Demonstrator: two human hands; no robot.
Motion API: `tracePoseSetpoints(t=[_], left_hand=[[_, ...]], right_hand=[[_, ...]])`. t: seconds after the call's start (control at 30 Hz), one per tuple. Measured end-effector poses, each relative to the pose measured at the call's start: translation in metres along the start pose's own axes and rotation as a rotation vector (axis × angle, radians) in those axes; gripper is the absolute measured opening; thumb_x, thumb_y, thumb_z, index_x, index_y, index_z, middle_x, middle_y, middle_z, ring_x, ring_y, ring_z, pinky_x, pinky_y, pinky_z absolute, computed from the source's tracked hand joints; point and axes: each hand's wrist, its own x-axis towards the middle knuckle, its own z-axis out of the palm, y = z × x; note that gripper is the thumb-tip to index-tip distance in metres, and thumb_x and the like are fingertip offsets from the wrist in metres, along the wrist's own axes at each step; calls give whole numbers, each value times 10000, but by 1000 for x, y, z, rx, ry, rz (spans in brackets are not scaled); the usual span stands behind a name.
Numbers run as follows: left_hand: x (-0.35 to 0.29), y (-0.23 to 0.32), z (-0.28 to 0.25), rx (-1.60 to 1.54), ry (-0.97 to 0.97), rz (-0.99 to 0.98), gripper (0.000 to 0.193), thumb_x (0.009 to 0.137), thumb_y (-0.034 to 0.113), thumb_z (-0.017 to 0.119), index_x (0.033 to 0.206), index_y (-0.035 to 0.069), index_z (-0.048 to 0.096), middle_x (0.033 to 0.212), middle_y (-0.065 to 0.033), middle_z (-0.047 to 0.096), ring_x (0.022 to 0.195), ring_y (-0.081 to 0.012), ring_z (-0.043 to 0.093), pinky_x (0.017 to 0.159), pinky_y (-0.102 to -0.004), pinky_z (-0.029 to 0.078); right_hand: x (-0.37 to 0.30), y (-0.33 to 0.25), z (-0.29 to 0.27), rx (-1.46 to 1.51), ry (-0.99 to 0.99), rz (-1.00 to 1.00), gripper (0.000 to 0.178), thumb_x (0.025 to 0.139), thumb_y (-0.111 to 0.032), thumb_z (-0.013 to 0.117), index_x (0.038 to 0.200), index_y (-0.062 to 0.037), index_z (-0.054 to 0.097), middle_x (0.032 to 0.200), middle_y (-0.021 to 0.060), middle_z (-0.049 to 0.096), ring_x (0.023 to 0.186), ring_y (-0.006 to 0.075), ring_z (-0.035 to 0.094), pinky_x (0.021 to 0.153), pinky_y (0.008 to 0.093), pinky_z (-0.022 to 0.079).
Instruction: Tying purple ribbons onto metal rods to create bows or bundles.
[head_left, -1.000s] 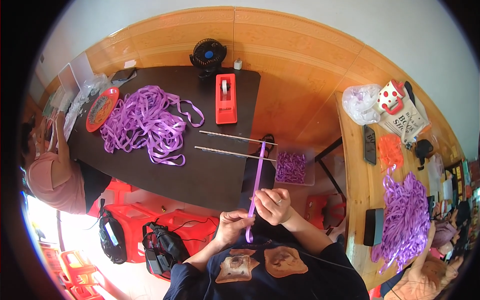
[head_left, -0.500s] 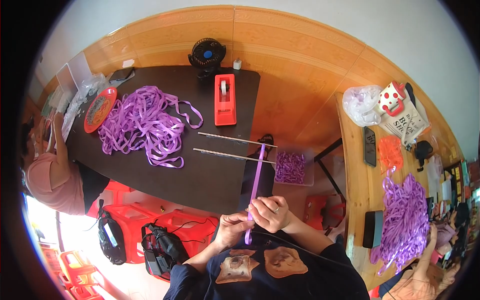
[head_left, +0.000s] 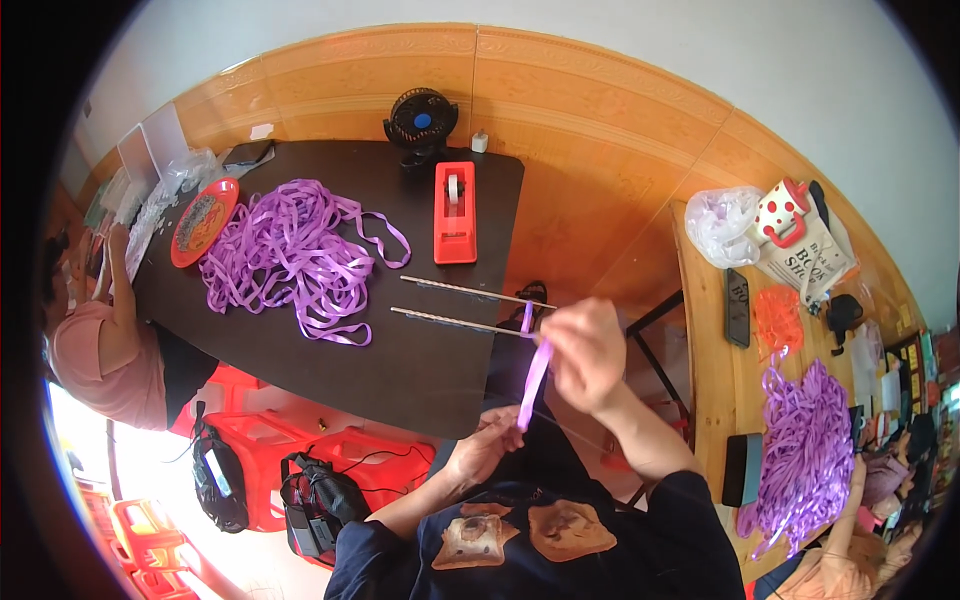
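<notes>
A narrow purple ribbon (head_left: 534, 388) runs slanting up from my left hand (head_left: 486, 443), which pinches its lower end above my lap. My right hand (head_left: 588, 352) is raised beside the tips of two thin metal rods, its fingers closed at the ribbon's upper part and somewhat smeared by motion. The far rod (head_left: 462, 289) and the near rod (head_left: 448, 318) lie parallel and stick out past the dark table's right edge. A short stretch of ribbon spans between them close to their tips.
On the dark table (head_left: 400, 380) lie a tangled purple ribbon heap (head_left: 290, 255), a red tape dispenser (head_left: 455, 215), a black fan (head_left: 421, 122) and a red plate (head_left: 204, 224). The wooden table (head_left: 712, 400) holds more ribbon (head_left: 805, 440). Another person (head_left: 100, 350) sits at left.
My right hand has moved up and right to the rod tips, bringing the ribbon along. My left hand has shifted slightly; the ribbon below the rods now slants toward the right hand.
</notes>
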Motion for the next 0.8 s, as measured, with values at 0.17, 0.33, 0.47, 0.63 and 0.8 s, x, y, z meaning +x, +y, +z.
tracePoseSetpoints(t=[0.17, 0.33, 0.47, 0.63, 0.8], left_hand=[[44, 4, 23, 123, 116, 123, 319, 973, 157, 510, 1265, 29, 525, 993, -83, 646, 771, -136, 608, 661, -240, 443], [90, 3, 21, 93, 172, 181, 338, 959, 163, 534, 1275, 43, 513, 1013, -55, 639, 785, -110, 598, 679, -218, 441], [117, 13, 20, 232, 259, 325, 316, 963, 124, 506, 1266, 38, 518, 1038, -62, 633, 806, -114, 591, 685, -233, 427], [136, 27, 42, 317, 321, 475, 315, 955, 111, 513, 1260, 33, 523, 1134, -63, 591, 912, -121, 578, 763, -253, 446], [152, 25, 48, 371, 379, 704, 297, 945, 51, 507, 1240, 35, 541, 1185, -65, 565, 1102, -162, 526, 946, -302, 422]], right_hand=[[23, 71, 26, 379, 43, 488, 62, 799, 101, 565, 794, 69, 617, 747, 71, 606, 664, 110, 545, 607, 239, 417], [-9, 134, 66, 698, 25, 801, 69, 844, 29, 615, 797, 29, 665, 727, 2, 624, 684, 55, 544, 627, 212, 426], [-31, 148, 83, 786, 14, 959, 82, 851, 5, 624, 790, 16, 677, 730, 20, 651, 684, 63, 575, 653, 209, 456], [-57, 150, 98, 784, 20, 1142, 78, 815, -3, 658, 742, 5, 683, 686, 9, 644, 638, 66, 558, 618, 213, 430], [-87, 147, 104, 1005, -99, 1299, 88, 799, 15, 607, 756, 30, 682, 712, 69, 662, 652, 121, 597, 631, 240, 454]])
